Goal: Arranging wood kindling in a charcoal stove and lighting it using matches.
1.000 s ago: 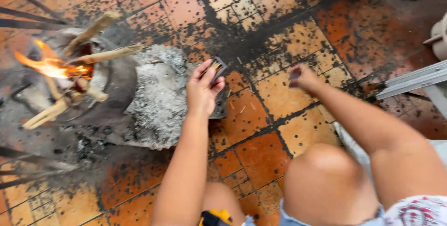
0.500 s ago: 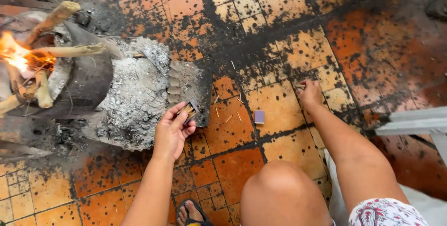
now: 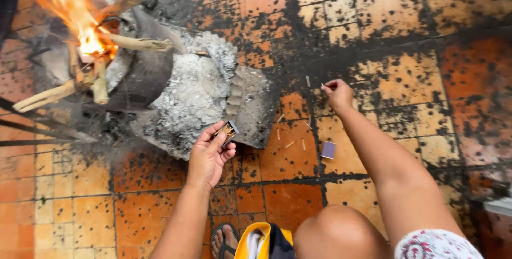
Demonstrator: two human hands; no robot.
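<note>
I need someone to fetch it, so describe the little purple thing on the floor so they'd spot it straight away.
Start at the burning stove with its grey ash pile. To the right of it, matchsticks lie scattered on the orange tiled floor. Just beyond them lies the small purple box sleeve, flat and rectangular, the only purple thing among thin pale sticks.

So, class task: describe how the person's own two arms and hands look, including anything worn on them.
Both arms are bare from the frame edge to the fingertips: no sleeves, gloves, watch or bracelets show. The left hand and right hand carry no rings that can be seen. Fingernails look short and unpainted, though they are small in this view.
</note>
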